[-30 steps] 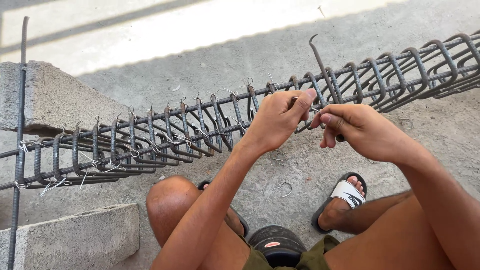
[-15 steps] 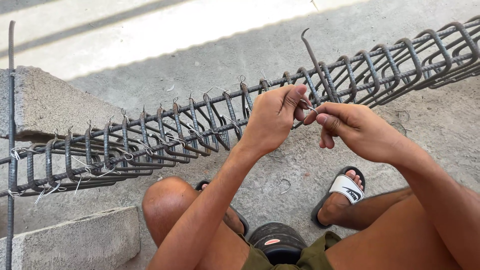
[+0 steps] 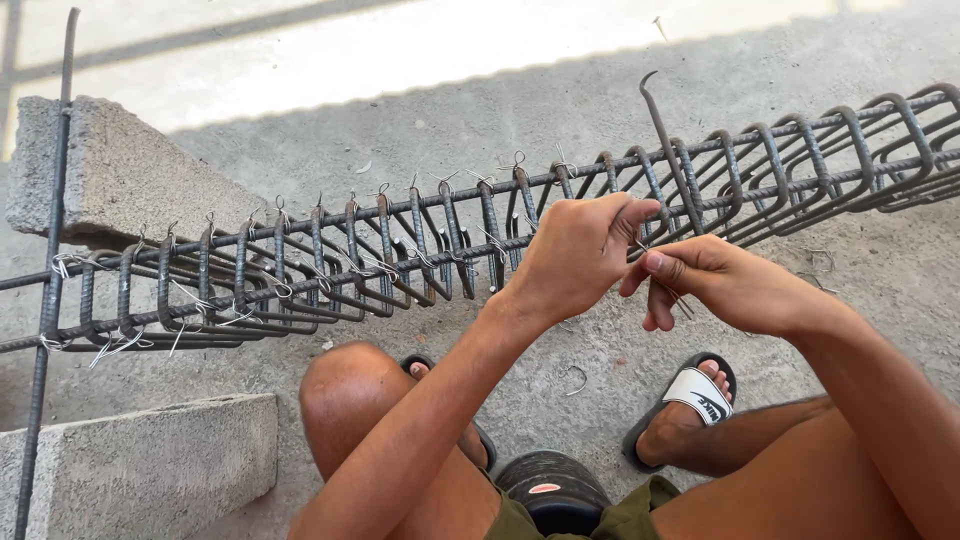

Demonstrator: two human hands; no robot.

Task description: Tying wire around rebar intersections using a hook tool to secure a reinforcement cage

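Two hands are meeting at our rebar cage [image 3: 420, 250], its long axis running left to right just beyond them; our left hand [image 3: 575, 255] is curling around a bar; our right hand [image 3: 715, 280] is pinching thin tie wire [image 3: 672, 298] near it.

No packages, signs or screens show. Two small markings only: a red oval label [image 3: 545, 489] sits on top of the black ribbed round thing [image 3: 553, 490] at the bottom edge of the view, between the person's legs; and a black logo mark is printed on the white strap of the black slide sandal [image 3: 700, 392] on the concrete floor [image 3: 560, 110], lower right of centre.
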